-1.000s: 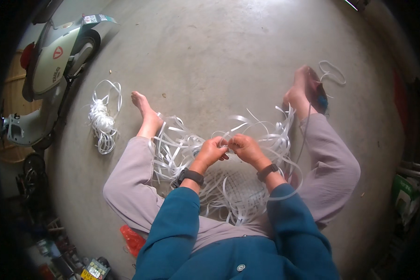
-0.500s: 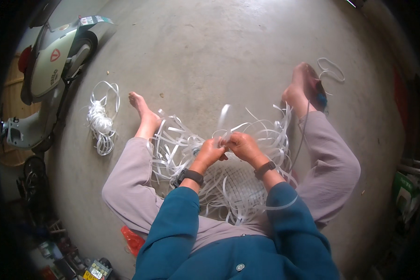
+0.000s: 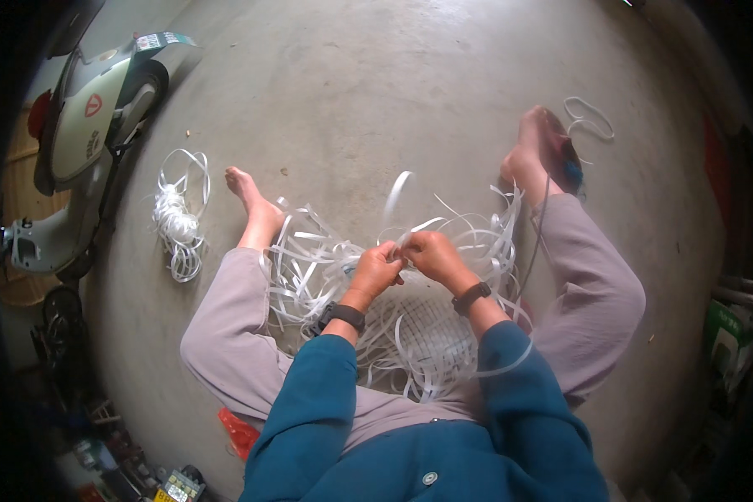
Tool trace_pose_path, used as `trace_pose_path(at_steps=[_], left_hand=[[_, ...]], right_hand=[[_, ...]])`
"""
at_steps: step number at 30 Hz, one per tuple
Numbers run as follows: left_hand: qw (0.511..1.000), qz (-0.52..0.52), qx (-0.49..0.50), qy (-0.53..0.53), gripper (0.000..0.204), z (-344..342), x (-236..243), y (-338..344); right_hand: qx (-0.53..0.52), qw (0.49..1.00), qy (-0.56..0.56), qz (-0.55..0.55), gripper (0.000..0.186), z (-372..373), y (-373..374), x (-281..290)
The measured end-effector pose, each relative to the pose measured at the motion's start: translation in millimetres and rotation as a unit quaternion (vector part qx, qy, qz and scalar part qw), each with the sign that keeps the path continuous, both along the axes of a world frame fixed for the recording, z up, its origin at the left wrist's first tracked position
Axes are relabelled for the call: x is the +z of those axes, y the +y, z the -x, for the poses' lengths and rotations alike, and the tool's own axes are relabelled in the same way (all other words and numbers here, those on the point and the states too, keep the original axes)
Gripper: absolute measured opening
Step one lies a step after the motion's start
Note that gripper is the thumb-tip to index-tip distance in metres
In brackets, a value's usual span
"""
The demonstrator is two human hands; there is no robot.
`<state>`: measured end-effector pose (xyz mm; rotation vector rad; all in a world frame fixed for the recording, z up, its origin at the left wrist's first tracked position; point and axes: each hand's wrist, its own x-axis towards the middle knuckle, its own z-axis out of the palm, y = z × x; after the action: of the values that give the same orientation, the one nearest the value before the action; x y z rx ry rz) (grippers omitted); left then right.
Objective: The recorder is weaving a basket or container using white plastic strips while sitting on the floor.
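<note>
Between my bent legs lies a woven piece of white plastic strapping, with many loose strap ends curling out around it. Over its far edge my left hand and my right hand meet, fingers pinched together on a white strap. That strap's free end arcs up and away beyond my fingertips. The exact spot where the fingers grip it is partly hidden by the hands. Each wrist wears a dark band.
A bundle of white strapping lies on the concrete floor left of my left foot. A scooter stands at the far left. A loose strap loop lies by my right foot. Something red is near my left thigh.
Both hands stay together at nearly the same place, with the right fingers shifted slightly up and left. The raised strap's free end leans differently and stands a little higher.
</note>
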<state>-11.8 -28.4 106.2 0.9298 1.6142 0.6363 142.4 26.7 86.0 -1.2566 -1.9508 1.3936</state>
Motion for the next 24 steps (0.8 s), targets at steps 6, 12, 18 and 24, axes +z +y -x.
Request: trace_pose_path(at_steps=[6,12,18,24], left_hand=[[1.000,-0.009,-0.011,0.027,0.013,-3,1,0],[0.999,-0.019,-0.012,0.025,0.016,1,-9,-2],[1.000,0.007,-0.011,0.005,0.012,-1,-5,0],[0.999,-0.030,0.025,-0.017,0.009,-5,-10,1]], right_hand=[[-0.002,1.000,-0.006,-0.001,0.012,1,1,1],[-0.015,1.000,-0.015,0.005,0.009,4,0,3],[-0.013,1.000,-0.017,0.000,0.008,4,1,3],[-0.022,0.999,-0.009,-0.027,0.013,5,6,-2]])
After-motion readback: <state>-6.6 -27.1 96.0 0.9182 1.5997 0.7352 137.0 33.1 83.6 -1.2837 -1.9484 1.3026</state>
